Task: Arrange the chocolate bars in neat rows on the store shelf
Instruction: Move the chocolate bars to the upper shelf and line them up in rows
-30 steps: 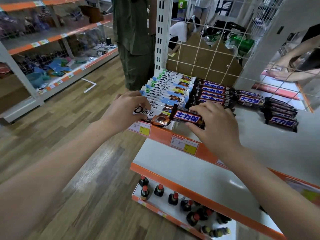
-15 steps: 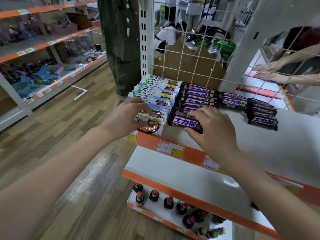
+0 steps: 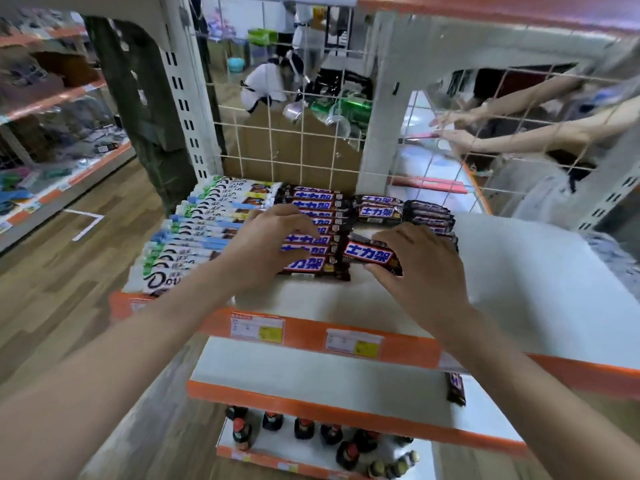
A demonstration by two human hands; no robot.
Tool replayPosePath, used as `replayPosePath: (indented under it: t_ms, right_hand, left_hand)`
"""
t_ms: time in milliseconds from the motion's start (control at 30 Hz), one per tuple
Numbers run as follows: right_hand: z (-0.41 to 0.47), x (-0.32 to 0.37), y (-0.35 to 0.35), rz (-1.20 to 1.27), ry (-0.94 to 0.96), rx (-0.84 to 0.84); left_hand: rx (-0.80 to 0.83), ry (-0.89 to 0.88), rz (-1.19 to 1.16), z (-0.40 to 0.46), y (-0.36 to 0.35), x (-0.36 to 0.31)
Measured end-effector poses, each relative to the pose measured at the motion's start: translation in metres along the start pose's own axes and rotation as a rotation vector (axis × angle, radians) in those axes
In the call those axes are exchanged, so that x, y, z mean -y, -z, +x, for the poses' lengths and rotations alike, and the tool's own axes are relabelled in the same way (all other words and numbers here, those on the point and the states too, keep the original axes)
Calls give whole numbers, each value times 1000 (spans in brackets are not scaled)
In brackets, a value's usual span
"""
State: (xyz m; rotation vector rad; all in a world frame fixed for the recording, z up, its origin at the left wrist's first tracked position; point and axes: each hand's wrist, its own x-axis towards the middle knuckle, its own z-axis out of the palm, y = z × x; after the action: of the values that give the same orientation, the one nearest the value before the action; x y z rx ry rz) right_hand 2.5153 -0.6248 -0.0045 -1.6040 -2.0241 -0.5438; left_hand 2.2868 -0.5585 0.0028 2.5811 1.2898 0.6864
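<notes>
On the white store shelf (image 3: pixel 519 289), a row of white Dove bars (image 3: pixel 194 237) runs along the left. Beside it lies a row of brown Snickers bars (image 3: pixel 311 199). My left hand (image 3: pixel 266 247) rests flat on the near end of that brown row, fingers spread. My right hand (image 3: pixel 419 268) grips one Snickers bar (image 3: pixel 370 254) just right of the row, tilted slightly. Further back sit a short stack of Snickers bars (image 3: pixel 379 209) and a pile of dark bars (image 3: pixel 429 213).
A wire grid back panel (image 3: pixel 304 154) closes the shelf's rear. The orange price rail (image 3: pixel 346 337) edges the front. One dark bar (image 3: pixel 455 388) lies on the lower shelf; bottles (image 3: pixel 311 431) stand below. Another person's arms (image 3: pixel 502 133) reach behind the grid at right.
My left hand moved right from the Dove row onto the brown Snickers row. My right hand shifted right with a Snickers bar. The camera moved closer and higher.
</notes>
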Motion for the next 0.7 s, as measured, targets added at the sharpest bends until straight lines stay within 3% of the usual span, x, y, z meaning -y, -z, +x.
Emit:
replayPosePath:
  t_ms: [433,700]
  right_hand:
    - [3,-69,-10,-41,-82,23]
    - [28,-82,-34,-46,-98,151]
  left_hand:
    - [95,-12,-68,66,-42,-35]
    - [98,35,-48,88,-49,-34]
